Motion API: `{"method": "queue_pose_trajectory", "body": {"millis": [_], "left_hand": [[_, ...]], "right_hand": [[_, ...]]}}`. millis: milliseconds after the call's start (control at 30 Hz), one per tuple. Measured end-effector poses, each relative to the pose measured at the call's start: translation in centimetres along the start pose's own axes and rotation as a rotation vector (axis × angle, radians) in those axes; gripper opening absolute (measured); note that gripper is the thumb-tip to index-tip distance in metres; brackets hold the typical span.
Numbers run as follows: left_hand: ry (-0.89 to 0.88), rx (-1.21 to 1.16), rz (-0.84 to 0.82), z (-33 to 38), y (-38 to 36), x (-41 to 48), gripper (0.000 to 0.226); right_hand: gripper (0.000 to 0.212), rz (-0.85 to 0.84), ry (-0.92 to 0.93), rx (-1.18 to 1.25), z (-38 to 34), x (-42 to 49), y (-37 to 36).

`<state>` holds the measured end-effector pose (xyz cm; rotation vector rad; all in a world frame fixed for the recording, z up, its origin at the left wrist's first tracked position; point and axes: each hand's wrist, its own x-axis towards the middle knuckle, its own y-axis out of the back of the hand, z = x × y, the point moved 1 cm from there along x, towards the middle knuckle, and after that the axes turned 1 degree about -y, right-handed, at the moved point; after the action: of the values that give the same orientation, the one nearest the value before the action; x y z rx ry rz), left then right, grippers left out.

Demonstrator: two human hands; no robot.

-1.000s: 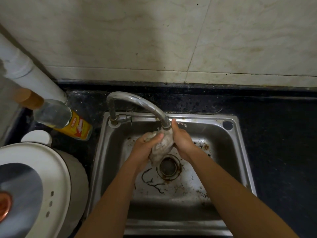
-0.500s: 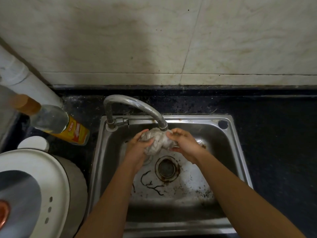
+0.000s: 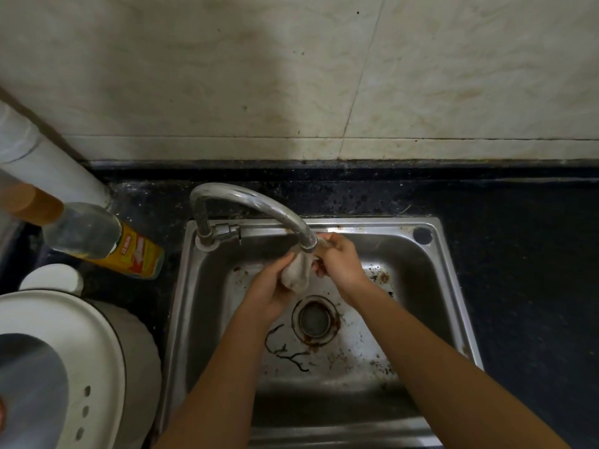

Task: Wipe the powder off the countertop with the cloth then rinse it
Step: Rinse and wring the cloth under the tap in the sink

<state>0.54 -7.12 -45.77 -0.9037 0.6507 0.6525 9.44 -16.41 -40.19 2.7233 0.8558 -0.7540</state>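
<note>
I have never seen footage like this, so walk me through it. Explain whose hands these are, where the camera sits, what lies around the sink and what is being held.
There is no machine here. A person works with bare hands, and the single camera sits on their head, looking down. The left hand and right hand both grip a bunched pale cloth just under the spout of a curved metal faucet. Below are a stained steel sink and its drain. Whether water is running is unclear. On the dark countertop, to the left, are a yellow-labelled bottle and a white lidded appliance.
</note>
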Motion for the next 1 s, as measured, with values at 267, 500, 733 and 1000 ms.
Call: {"method": "queue_pose_trajectory", "body": {"millis": [267,500,733,1000], "left_hand": [[-0.136,0.230,0.115,1.8,-1.1,-1.1,0.028],[-0.043,0.232,0.021,2.8,-1.9,-1.8,0.040],[-0.099,0.241,0.145,3.1,-2.1,-2.1,0.023],[-0.233,0.221,0.280,1.7,-2.8,-1.8,0.031]], "right_hand": [[0.034,-0.181,-0.046,-0.211,1.5,1.3,1.8],[0.043,-0.157,-0.155,-0.304,1.5,1.3,0.3],[0.020,0.021,-0.113,-0.065,1.7,1.4,-0.5],[0.021,0.054,0.023,-0.275,1.2,1.0,-2.1]]}}
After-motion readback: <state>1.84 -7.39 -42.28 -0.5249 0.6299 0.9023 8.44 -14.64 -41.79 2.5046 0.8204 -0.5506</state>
